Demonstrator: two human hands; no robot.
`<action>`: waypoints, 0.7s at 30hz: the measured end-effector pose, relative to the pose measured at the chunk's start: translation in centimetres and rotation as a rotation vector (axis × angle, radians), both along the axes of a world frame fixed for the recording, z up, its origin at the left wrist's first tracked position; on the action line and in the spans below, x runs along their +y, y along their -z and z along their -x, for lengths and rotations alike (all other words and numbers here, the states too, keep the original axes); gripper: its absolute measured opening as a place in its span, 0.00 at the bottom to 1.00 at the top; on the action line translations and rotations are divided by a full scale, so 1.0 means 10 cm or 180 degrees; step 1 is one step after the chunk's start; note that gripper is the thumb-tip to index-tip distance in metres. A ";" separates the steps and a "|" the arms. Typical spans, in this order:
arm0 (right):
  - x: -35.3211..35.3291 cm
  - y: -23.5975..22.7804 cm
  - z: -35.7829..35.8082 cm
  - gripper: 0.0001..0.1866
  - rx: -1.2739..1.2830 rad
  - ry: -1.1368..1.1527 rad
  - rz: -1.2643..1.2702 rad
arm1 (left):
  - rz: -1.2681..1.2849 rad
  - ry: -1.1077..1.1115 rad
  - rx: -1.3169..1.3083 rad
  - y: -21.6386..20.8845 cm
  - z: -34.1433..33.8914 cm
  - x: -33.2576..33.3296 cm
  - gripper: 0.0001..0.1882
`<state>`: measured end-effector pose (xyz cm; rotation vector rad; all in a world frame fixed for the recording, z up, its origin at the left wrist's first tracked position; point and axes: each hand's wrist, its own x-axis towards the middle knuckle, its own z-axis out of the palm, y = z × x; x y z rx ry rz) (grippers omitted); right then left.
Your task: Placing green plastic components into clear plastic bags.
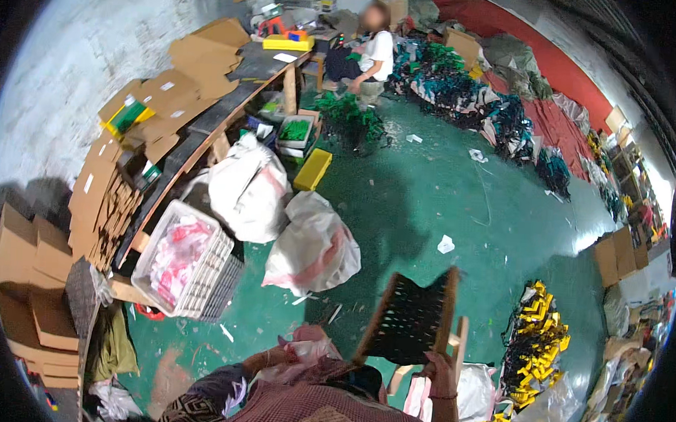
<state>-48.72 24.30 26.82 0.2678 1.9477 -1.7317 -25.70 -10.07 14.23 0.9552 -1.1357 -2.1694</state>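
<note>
My right hand (pixel 440 372) is closed around the lower corner of a small wooden chair (pixel 412 317) with a dark woven panel. The chair is tilted in front of me, to the right of my body. My left hand (pixel 277 355) is at my front, with its fingers against a crumpled pink-and-white plastic bag (pixel 311 347); they look closed on it, though partly hidden. Just below my right hand lies a white bag with pink stripes (pixel 419 399). Beside it, on the right, is a heap of yellow-and-black parts (pixel 536 340).
Two full white sacks (pixel 245 188) stand ahead left, by a grey crate (pixel 199 280) of pink-and-white bags. A long workbench (pixel 194 148) with flattened cardboard (pixel 154 105) runs along the left wall. A person (pixel 375 54) sits far ahead beside green and dark heaps (pixel 471 96).
</note>
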 end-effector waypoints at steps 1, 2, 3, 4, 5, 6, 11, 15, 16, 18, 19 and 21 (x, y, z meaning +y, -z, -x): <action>0.23 0.11 0.24 0.08 0.0023 0.0273 -0.0154 | 0.0003 0.0040 0.0013 -0.08 0.39 0.03 0.11; 0.43 0.18 0.52 0.07 -0.0222 0.0616 0.0033 | -0.0008 0.0091 0.0036 -0.14 0.80 0.07 0.11; 0.70 0.43 0.82 0.07 -0.0142 0.0823 0.0312 | -0.0025 0.0130 0.0057 -0.19 1.23 0.07 0.12; 0.80 0.54 1.09 0.08 -0.0121 0.0958 0.0164 | -0.0048 0.0135 0.0049 -0.20 1.55 0.07 0.12; 0.89 0.61 1.38 0.10 -0.0080 0.1108 0.0013 | -0.0076 0.0157 0.0060 -0.15 1.81 0.05 0.12; 1.07 0.72 1.71 0.12 -0.0257 0.1108 0.0275 | -0.0108 0.0166 0.0079 -0.10 2.04 0.00 0.12; 1.32 1.40 3.47 0.12 -0.0725 0.0856 -0.0396 | -0.0231 -0.0054 0.0112 -0.02 3.66 -0.41 0.12; 2.12 2.03 4.60 0.14 -0.1392 0.0937 -0.0138 | -0.0567 0.0111 0.0129 -0.12 5.31 -0.66 0.12; 1.94 2.01 4.91 0.14 -0.1536 0.0949 -0.0401 | -0.0588 0.0046 0.0087 -0.15 5.62 -0.72 0.12; 1.60 1.97 5.57 0.14 -0.1738 0.0885 -0.0674 | -0.0598 -0.0081 -0.0005 -0.24 6.10 -0.93 0.13; 1.59 2.00 5.84 0.16 -0.1950 0.0902 -0.0669 | -0.0627 -0.0053 -0.0032 -0.27 6.21 -1.18 0.13; 2.54 2.05 6.28 0.18 -0.2030 0.1044 -0.0838 | -0.0884 0.0035 0.0056 -0.11 6.65 -1.54 0.13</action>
